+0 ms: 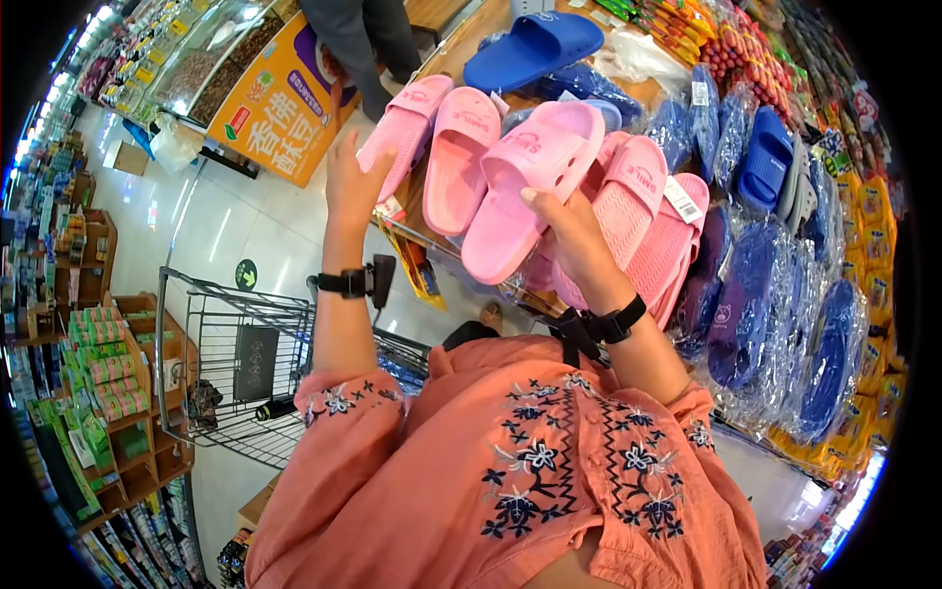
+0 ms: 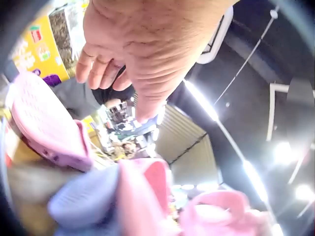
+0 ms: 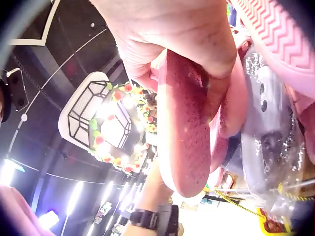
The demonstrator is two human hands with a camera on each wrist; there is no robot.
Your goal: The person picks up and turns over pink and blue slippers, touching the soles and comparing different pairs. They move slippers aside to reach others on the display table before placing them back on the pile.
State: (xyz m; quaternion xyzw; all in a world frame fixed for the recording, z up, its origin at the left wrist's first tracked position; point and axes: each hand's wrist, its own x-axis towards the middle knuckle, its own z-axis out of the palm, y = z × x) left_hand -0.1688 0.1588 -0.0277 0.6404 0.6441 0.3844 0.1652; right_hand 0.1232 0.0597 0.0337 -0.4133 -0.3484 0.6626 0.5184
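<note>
My right hand grips a pink slipper marked SMILE, with the thumb on its edge beside the strap. In the right wrist view, the fingers curl round this slipper, sole side showing. My left hand is raised at the left, holding nothing, its thumb close beside another pink slipper. The left wrist view shows this hand with loosely bent fingers above the footwear. Between the hands stands one more pink slipper. Right of the gripped one are textured pink slippers, one bearing a white tag.
A large blue slipper lies at the back of the display. Plastic-wrapped blue slippers hang at the right. A wire shopping cart stands at the lower left. Behind the display is a person in grey trousers near an orange sign.
</note>
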